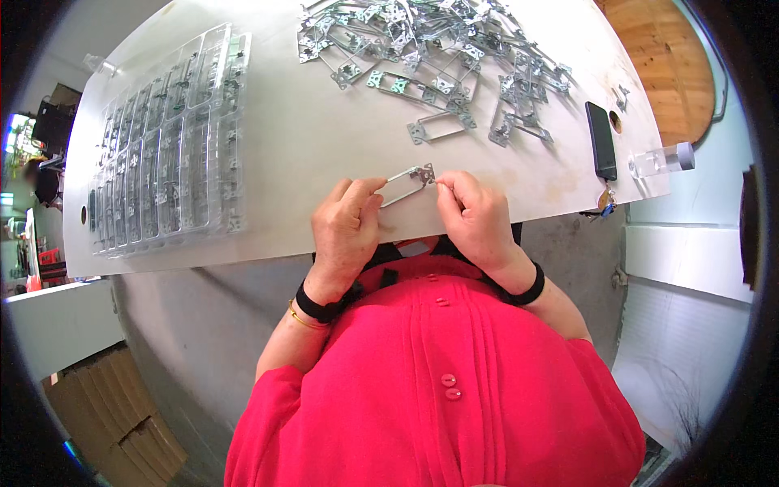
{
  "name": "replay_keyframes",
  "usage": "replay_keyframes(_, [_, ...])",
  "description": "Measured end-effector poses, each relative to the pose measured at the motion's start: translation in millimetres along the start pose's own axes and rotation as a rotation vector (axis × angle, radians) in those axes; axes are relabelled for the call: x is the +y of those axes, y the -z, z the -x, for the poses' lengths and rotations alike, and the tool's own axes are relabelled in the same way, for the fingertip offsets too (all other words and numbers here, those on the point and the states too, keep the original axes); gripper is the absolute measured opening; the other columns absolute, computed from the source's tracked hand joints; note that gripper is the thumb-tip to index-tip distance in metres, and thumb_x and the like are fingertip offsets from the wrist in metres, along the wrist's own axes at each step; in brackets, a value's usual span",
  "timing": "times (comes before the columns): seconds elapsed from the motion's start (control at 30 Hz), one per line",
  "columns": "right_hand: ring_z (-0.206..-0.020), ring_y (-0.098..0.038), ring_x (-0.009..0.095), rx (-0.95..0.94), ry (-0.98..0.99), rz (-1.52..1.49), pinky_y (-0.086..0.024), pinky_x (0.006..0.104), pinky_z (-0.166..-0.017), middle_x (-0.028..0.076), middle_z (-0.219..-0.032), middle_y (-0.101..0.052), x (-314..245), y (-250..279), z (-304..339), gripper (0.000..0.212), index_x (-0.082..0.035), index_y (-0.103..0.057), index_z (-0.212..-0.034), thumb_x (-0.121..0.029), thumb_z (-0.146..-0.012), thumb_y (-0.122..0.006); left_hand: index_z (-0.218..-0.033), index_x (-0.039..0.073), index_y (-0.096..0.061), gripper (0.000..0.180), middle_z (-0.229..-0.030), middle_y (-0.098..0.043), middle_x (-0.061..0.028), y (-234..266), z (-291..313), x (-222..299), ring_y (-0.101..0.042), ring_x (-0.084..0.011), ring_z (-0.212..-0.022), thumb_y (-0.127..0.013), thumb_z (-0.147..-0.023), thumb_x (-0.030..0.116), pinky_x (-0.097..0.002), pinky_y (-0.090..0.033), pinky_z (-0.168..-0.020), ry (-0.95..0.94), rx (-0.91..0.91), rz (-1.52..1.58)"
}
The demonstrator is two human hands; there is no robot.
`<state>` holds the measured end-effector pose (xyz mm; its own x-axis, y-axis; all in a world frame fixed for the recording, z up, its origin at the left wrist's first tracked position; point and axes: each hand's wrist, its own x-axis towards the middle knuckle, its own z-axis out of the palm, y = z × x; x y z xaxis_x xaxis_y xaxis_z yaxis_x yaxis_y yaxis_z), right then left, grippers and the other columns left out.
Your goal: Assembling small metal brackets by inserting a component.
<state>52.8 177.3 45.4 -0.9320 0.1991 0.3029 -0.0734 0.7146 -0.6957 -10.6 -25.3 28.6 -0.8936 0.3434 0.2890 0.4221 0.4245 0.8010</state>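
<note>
A small metal bracket [403,183], a narrow rectangular frame with a cut-out plate at its right end, is held just above the table near its front edge. My left hand [349,225] pinches its left end between thumb and fingers. At the plate end, the thumb and forefinger of my right hand [473,213] are closed together at the bracket's corner. Whether a smaller part sits between those right fingertips is too small to tell. Beyond my hands, a single similar bracket [441,127] lies at the near side of a loose heap of metal brackets [422,40].
To the left stands a clear plastic tray [215,146] with long compartments full of metal parts. A black phone [600,140], a keyring [606,200] and a clear bottle [659,161] lie by the right edge. The white table [292,154] has a front edge close to my body.
</note>
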Motion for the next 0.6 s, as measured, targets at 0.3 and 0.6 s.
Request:
replay_keyframes(0.3, [-0.073, -0.073, 0.039, 0.015, -0.028, -0.04, -0.056, 0.0455, -0.062, 0.02, -0.084, -0.072, 1.7, -2.3, -0.2, 0.006, -0.006, -0.067, -0.104, -0.007, -0.098, -0.067, -0.113, 0.005, -0.076, 0.022, -0.085, -0.066, -0.0111, -1.3, 0.8, -0.3, -0.064, -0.0204, -0.072, -0.07, -0.093, -0.003, -0.0327, -0.051, -0.066, 0.013, -0.001, -0.014])
replay_keyframes(0.6, [-0.074, -0.074, 0.04, 0.026, -0.01, -0.015, -0.057, 0.0457, -0.063, 0.021, -0.083, -0.073, 4.2, 4.3, 3.5, 0.007, -0.004, -0.067, -0.104, -0.004, -0.097, -0.067, -0.112, 0.004, -0.076, 0.022, -0.085, -0.067, -0.0119, -2.1, 0.5, -3.0, -0.066, -0.0215, -0.072, -0.07, -0.093, -0.003, -0.0332, -0.052, -0.067, -0.003, 0.012, 0.003])
